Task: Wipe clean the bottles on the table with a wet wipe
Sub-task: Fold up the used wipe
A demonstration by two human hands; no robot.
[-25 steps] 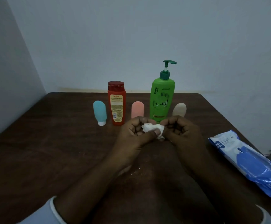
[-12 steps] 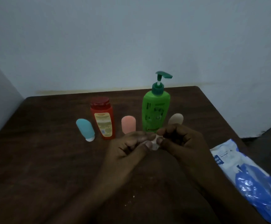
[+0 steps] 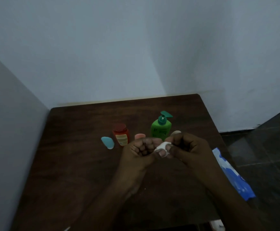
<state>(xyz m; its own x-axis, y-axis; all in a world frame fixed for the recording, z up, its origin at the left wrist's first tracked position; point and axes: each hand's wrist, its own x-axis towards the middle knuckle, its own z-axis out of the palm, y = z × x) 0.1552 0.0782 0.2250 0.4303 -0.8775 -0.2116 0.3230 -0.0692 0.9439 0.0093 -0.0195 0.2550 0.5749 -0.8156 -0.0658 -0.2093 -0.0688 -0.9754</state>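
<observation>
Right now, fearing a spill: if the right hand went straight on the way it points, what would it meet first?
Probably the beige bottle just beyond the right hand, though depth is unclear.

Five bottles [image 3: 108,142] [image 3: 121,137] [image 3: 140,136] [image 3: 160,130] [image 3: 175,133] (three small), one wipe [image 3: 161,146], one pack [image 3: 231,174].

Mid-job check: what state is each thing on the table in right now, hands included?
wet wipe: bunched, pinched between both hands
left hand: pinches the wet wipe
right hand: pinches the wet wipe
blue bottle: standing cap down
red bottle: upright, cap on
pink bottle: standing, base hidden
green pump bottle: upright
beige bottle: mostly hidden behind right hand
wipes pack: lying flat, to the right
</observation>
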